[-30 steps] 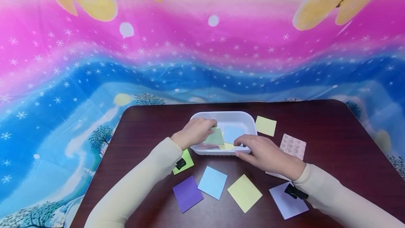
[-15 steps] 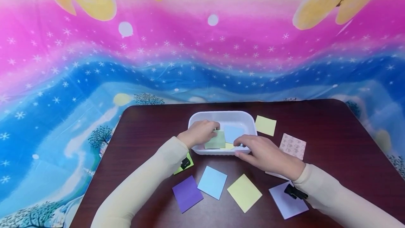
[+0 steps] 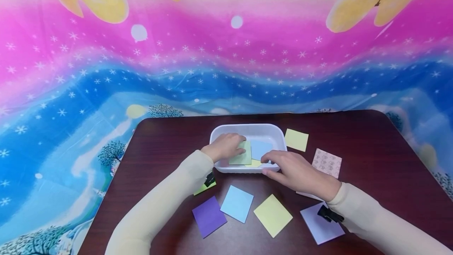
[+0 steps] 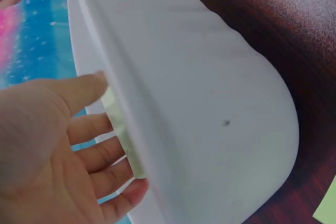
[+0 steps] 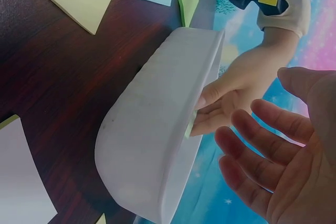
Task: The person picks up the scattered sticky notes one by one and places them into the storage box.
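Observation:
In the head view a white plastic tray (image 3: pixel 247 170) stands near the table's far middle. My left hand (image 3: pixel 226 145) reaches into its left side and holds a pale green pad of sticky notes (image 3: pixel 238 158) by the edges. The left wrist view shows thumb and fingers around that green pad (image 4: pixel 124 135) just behind the rim. A light blue pad (image 3: pixel 261 150) and a yellow one (image 3: pixel 253 163) lie in the tray beside it. My right hand (image 3: pixel 295 171) hovers at the tray's front right rim, fingers loosely bent, holding nothing in the right wrist view.
Before the tray lie purple (image 3: pixel 209 217), blue (image 3: pixel 237 204), yellow (image 3: pixel 273 215) and lilac (image 3: pixel 320 227) pads. A bright green pad (image 3: pixel 204 189) sits partly under the left sleeve. Right of the tray are a yellow note (image 3: pixel 296 140) and a pink patterned pad (image 3: pixel 328 162).
My left hand has moved slightly right inside the tray with the pale green pad, which now lies flatter and squarer beside the blue one. The right hand has stayed in place.

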Demonstrator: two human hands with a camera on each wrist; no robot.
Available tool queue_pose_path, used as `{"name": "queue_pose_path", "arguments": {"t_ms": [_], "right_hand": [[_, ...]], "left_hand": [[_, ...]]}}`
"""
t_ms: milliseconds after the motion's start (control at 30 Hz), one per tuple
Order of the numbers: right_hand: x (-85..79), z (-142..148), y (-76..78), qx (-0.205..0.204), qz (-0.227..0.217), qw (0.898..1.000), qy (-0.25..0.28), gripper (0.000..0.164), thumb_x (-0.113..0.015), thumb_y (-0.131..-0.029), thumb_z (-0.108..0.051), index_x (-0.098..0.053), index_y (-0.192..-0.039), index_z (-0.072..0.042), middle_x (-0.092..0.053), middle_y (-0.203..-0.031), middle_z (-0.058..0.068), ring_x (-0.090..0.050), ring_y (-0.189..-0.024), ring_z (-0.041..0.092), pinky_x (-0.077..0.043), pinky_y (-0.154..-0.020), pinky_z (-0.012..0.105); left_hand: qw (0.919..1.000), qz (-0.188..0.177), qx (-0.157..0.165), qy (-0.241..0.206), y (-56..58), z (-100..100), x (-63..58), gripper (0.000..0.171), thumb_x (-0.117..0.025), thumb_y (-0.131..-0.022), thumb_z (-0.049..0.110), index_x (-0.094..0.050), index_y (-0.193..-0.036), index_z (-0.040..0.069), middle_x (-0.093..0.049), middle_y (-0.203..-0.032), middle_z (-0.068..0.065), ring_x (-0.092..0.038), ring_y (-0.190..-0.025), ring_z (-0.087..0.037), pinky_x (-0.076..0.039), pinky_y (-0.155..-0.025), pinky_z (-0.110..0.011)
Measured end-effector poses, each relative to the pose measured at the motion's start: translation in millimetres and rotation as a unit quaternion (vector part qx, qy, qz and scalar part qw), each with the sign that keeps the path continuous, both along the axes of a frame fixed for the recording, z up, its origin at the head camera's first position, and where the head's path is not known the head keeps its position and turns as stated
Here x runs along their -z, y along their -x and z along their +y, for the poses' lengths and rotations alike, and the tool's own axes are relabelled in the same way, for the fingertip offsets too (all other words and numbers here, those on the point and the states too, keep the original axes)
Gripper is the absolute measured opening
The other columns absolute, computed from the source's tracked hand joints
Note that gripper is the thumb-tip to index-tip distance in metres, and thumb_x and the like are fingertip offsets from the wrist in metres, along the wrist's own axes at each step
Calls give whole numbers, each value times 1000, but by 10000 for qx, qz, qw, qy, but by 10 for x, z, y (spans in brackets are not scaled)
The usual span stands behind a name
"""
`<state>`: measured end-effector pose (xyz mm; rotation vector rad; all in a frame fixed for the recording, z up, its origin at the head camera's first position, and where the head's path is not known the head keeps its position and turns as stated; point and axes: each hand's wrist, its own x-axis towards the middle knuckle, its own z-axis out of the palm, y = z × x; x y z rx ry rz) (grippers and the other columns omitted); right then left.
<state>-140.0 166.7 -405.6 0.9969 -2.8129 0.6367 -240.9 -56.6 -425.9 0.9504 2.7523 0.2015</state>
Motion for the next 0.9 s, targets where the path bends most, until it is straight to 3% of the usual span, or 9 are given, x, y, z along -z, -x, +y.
{"name": "queue_pose_path", "arguments": {"t_ms": [233, 433, 900], "right_hand": [[3, 5, 0, 0, -29, 10000, 3, 28, -61, -87, -40, -65, -109, -23, -65, -102, -11, -56, -83, 2, -49, -71, 28], [4, 11, 5, -45, -19, 10000, 6, 29, -60, -87, -42, -65, -108, -23, -65, -102, -11, -58, -84, 5, -49, -71, 30], [-8, 1, 9, -26, 22, 10000, -51, 30, -60, -87, -41, -65, -110, -23, -65, -103, -13, -55, -84, 1, -49, -72, 29]], "left_hand": [[9982, -538, -239, 103, 27, 15, 66, 59, -55, -91, 40, -45, -141, 11, -55, -133, -5, -50, -120, -19, -37, -101, -37], [9953, -896, -367, 58, 29, 0, 49, 59, -53, -92, 41, -41, -144, 16, -49, -140, -4, -45, -127, -16, -32, -105, -33], [9977, -491, -103, -453, -10, -72, -74, 46, -51, -94, 38, -52, -134, 15, -60, -126, -4, -54, -115, -16, -40, -97, -35]]}}
